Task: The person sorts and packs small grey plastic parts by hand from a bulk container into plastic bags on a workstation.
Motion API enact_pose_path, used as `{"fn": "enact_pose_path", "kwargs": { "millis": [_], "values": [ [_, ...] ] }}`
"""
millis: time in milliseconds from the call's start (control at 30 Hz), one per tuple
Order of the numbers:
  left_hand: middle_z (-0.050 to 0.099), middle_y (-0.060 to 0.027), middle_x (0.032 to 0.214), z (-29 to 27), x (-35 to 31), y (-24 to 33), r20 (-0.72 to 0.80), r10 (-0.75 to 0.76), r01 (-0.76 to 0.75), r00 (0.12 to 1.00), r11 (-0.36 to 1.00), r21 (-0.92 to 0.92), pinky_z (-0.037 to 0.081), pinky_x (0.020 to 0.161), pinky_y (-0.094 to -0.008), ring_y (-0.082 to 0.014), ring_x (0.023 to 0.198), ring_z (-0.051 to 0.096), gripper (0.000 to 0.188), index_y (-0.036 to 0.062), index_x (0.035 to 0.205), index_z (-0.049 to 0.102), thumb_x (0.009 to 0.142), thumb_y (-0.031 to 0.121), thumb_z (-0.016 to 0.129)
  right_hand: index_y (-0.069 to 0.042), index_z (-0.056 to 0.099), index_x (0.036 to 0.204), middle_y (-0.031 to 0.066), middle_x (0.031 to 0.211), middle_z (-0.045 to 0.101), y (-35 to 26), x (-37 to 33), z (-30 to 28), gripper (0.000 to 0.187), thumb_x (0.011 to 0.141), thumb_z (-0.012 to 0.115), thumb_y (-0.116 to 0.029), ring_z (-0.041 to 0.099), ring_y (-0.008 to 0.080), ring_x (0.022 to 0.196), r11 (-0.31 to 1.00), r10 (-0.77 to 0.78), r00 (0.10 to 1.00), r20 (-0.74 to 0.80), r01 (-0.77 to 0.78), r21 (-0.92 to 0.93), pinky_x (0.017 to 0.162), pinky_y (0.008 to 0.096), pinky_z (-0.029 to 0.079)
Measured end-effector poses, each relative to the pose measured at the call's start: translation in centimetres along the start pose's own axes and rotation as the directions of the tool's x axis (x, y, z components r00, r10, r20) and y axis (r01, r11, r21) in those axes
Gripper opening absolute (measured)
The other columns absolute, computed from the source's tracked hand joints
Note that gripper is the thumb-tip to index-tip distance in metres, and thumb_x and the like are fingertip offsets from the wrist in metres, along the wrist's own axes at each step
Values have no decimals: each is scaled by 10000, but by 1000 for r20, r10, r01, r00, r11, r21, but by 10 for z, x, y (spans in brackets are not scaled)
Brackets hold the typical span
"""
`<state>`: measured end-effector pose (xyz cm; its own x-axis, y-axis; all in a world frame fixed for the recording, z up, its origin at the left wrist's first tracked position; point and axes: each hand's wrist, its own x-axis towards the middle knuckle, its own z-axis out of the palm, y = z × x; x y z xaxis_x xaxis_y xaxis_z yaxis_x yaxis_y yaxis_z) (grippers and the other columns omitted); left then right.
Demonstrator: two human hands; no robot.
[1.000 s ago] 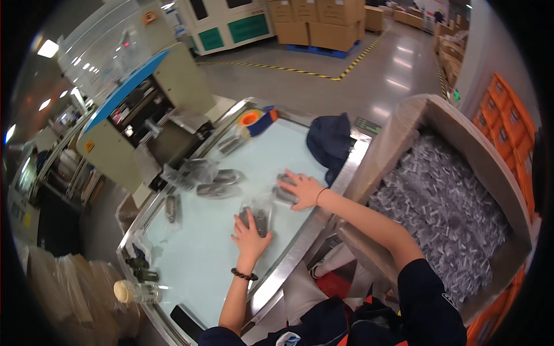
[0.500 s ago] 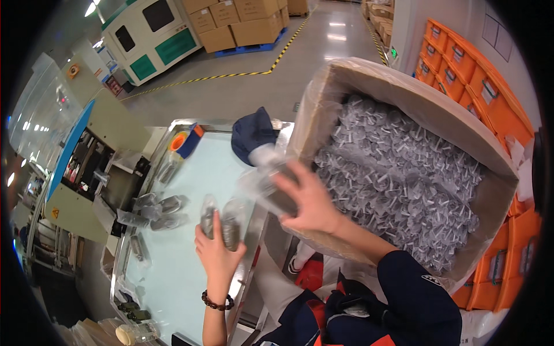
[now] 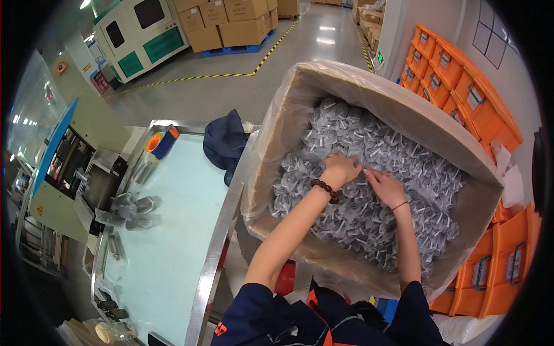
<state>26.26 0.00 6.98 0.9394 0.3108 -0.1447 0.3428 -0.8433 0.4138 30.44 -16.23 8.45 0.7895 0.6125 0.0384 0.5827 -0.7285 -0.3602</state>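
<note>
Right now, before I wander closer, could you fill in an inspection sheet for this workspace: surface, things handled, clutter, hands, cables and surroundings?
Surface: pale green tabletop with a shiny metal rim.
Things handled: heaped small clear-plastic-wrapped pieces inside a large plastic-lined brown cardboard box.
Clutter: dark blue cloth cap, blue-and-orange tape dispenser and several dark bagged items on the tabletop.
Hands: bare left hand and bare right hand, both at the heap; whether either grips a piece is unclear.
Cables: nothing seen.
Surroundings: blue-edged beige machine at left; stacked orange plastic bins at right; brown cartons on a blue pallet beyond.
</note>
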Motion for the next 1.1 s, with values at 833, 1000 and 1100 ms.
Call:
{"fn": "enact_pose_path", "kwargs": {
  "millis": [833,1000,1100],
  "values": [
    [525,-160,1064,-26,-229,-227,-838,17,-253,545,956,-146,369,872,-412,-328,998,478,238,14,999,530,779,57,450,-119,216,1380,114,1444,132,-1,-43,127,484,913,315,-200,105,338,1324,810,-474,751,-460,168,-561,1060,492,96],
    [413,-186,1189,-74,-303,-367,-965,-262,459,-25,854,-244,231,994,-433,-345,1180,318,341,30,1137,467,799,72,488,-130,185,1392,103,1452,106,-4,-49,134,473,926,244,-183,93,330,1328,798,-418,792,-445,87,-596,1060,480,89],
    [379,-202,1228,-91,-336,-441,-935,-317,530,-158,772,-351,236,992,-426,-348,1174,318,358,17,1169,442,828,120,475,-117,193,1389,113,1449,113,-10,-51,136,476,920,255,-171,97,328,1328,789,-412,803,-431,78,-609,1059,485,89]
  ]
}}
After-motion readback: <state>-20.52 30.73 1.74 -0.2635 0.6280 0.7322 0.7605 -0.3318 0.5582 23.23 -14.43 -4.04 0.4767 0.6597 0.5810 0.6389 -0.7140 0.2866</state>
